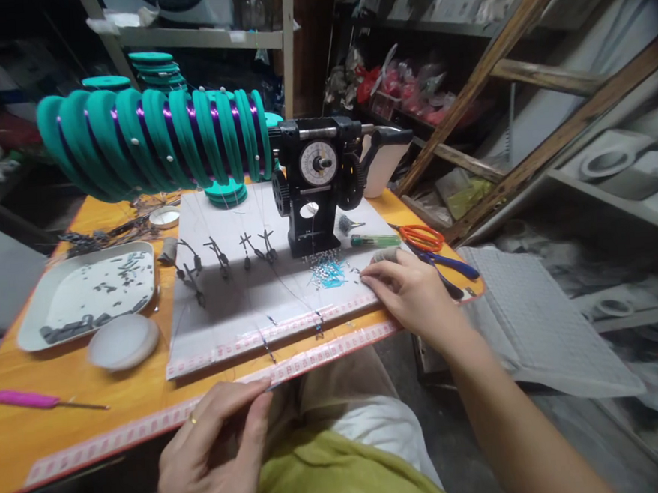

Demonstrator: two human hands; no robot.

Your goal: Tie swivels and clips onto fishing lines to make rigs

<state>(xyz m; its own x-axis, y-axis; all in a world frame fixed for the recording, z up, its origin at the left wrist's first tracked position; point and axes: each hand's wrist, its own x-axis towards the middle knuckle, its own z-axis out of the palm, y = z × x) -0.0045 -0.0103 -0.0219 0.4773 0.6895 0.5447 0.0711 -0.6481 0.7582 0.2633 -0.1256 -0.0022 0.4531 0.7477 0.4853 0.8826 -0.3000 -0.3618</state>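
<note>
White tray (62, 295) far left on bench (130, 388). My left hand (216, 442) at front edge, fingertips narrow; can't tell what's gripped. Blue-and-white bead pile (329, 273) on board (237, 302). My right hand (416, 289) just beside, fingertips narrow by dark bits (355, 272); hold unclear.

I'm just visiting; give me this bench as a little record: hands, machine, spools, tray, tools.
Left hand: thumb and forefinger close together; anything held is too small to tell
Right hand: fingertips at the white board, beside tiny dark pieces
Machine: black, with a round dial
Spools: green, in a row
Tray: white, holding small dark bits
Tools: pink-handled tool, orange-handled tool
</note>
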